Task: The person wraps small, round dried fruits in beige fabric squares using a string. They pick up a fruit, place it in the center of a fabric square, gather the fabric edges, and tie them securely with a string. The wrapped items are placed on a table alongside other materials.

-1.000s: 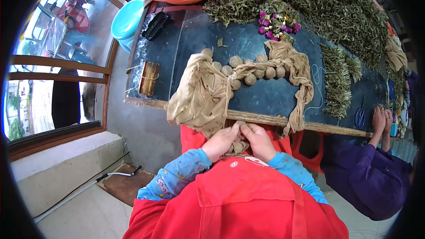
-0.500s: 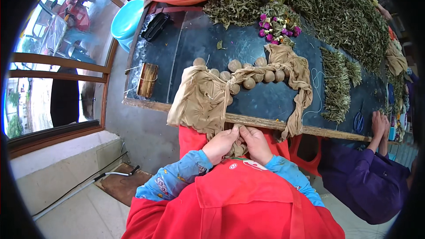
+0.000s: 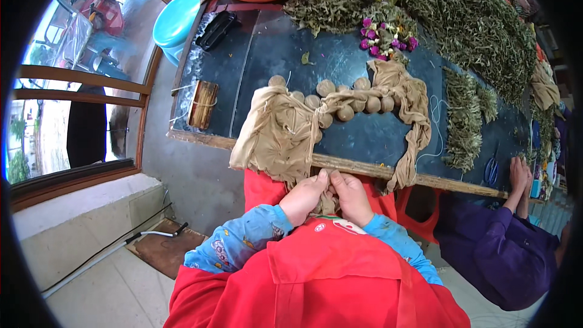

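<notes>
My left hand (image 3: 303, 200) and my right hand (image 3: 353, 200) meet in front of my red apron, just below the table's front edge. Thumbs and fingertips of both are pressed together on a bunched piece of tan stocking-like fabric (image 3: 327, 204); the exact grip is partly hidden by the fingers. More of this fabric (image 3: 273, 136) drapes over the table edge at left. From it a twisted length runs right along a row of round tan wrapped balls (image 3: 345, 113), then hangs over the edge as a loose tail (image 3: 413, 146).
The dark table (image 3: 364, 140) also bears a small tied wood piece (image 3: 203, 104), purple flowers (image 3: 385, 42), heaps of dried leaves (image 3: 473, 30), white thread (image 3: 438, 115) and blue scissors (image 3: 491, 170). A blue stool (image 3: 176, 24) stands left; a person in purple (image 3: 498, 243) sits right.
The view has shifted very slightly. My hands keep their pinch on the fabric at nearly the same spot, with only a small finger movement.
</notes>
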A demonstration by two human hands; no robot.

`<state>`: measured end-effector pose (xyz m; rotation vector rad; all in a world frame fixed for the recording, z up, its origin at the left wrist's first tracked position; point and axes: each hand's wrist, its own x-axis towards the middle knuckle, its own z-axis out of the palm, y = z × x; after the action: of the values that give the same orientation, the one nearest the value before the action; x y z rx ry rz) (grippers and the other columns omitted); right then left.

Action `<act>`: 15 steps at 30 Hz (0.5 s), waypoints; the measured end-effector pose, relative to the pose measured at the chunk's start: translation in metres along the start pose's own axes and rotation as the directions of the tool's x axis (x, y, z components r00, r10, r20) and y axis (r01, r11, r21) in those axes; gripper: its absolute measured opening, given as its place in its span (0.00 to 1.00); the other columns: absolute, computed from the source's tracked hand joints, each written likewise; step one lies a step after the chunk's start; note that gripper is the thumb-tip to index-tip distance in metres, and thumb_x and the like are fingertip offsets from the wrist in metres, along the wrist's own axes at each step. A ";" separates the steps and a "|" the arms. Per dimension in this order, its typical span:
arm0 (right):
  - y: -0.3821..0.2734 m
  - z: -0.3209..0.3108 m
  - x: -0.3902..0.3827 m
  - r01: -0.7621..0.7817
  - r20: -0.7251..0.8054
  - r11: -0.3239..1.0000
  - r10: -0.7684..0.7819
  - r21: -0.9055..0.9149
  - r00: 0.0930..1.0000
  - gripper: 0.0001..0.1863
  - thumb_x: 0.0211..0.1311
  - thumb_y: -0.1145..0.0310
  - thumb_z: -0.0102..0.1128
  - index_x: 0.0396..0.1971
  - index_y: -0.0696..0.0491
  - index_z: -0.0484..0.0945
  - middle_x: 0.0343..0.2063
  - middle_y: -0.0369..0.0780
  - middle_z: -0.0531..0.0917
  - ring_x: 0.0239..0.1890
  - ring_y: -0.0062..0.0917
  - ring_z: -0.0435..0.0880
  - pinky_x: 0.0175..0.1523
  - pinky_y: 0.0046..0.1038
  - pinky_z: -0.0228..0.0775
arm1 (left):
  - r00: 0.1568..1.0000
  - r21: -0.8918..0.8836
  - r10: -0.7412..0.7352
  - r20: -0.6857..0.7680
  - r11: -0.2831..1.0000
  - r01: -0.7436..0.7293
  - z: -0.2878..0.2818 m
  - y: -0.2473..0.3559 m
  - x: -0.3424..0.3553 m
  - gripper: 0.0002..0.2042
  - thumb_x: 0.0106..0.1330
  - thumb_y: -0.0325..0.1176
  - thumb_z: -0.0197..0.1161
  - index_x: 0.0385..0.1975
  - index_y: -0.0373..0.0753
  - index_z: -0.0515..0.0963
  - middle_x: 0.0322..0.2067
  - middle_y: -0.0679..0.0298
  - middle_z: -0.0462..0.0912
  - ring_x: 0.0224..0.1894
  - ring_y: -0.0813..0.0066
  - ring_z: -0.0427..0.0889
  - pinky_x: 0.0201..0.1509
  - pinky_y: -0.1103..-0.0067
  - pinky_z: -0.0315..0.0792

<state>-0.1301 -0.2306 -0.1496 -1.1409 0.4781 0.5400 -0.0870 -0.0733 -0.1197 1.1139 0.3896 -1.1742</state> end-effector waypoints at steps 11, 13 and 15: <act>-0.001 0.003 0.002 -0.030 0.040 0.998 0.027 0.061 0.999 0.21 0.74 0.51 0.48 0.36 0.55 0.77 0.25 0.30 0.75 0.28 0.15 0.71 0.35 0.20 0.63 | 0.999 0.003 0.054 -0.004 0.999 -0.054 -0.001 -0.006 0.001 0.22 0.78 0.48 0.41 0.45 0.34 0.74 0.39 0.65 0.79 0.41 0.78 0.76 0.48 0.80 0.73; 0.003 -0.002 0.002 -0.048 0.070 0.998 0.045 0.046 0.997 0.21 0.74 0.50 0.48 0.34 0.54 0.76 0.25 0.30 0.75 0.28 0.15 0.71 0.35 0.20 0.63 | 0.999 -0.087 0.036 -0.007 0.996 -0.037 -0.003 -0.016 0.004 0.21 0.78 0.48 0.42 0.43 0.35 0.75 0.38 0.65 0.79 0.43 0.78 0.77 0.49 0.80 0.73; 0.003 -0.005 0.003 -0.203 0.209 0.900 0.129 0.385 0.969 0.20 0.74 0.52 0.48 0.32 0.54 0.75 0.28 0.31 0.75 0.31 0.16 0.71 0.37 0.21 0.64 | 1.000 -0.174 -0.013 0.014 0.985 0.015 -0.007 -0.009 0.002 0.21 0.78 0.47 0.42 0.44 0.35 0.75 0.39 0.65 0.79 0.43 0.78 0.77 0.49 0.79 0.73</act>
<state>-0.1300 -0.2336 -0.1549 -0.6495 0.5063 0.6518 -0.0917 -0.0680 -0.1287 0.9529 0.4812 -1.1368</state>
